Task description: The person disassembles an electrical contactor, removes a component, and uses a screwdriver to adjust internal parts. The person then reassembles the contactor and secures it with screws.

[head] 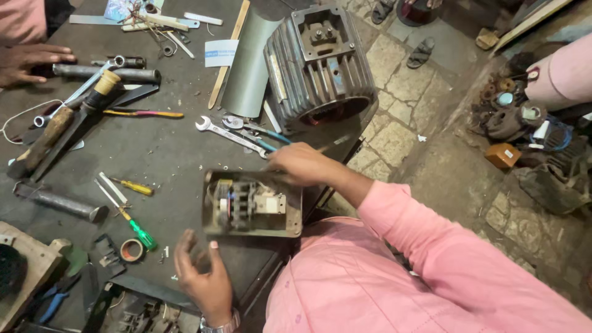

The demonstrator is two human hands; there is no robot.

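Head view showed the open switch box [253, 205] lying flat near the table [154, 154] edge, its innards facing up for access. The right hand [302, 163] reached over its top rim, fingers curled, grip unclear. The left hand [200, 271] hovered beside it, fingers spread, empty.

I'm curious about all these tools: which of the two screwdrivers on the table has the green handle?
The green-handled screwdriver lies nearer the left hand, beside a roll of tape. The other screwdriver, farther up the table, has a yellow handle.
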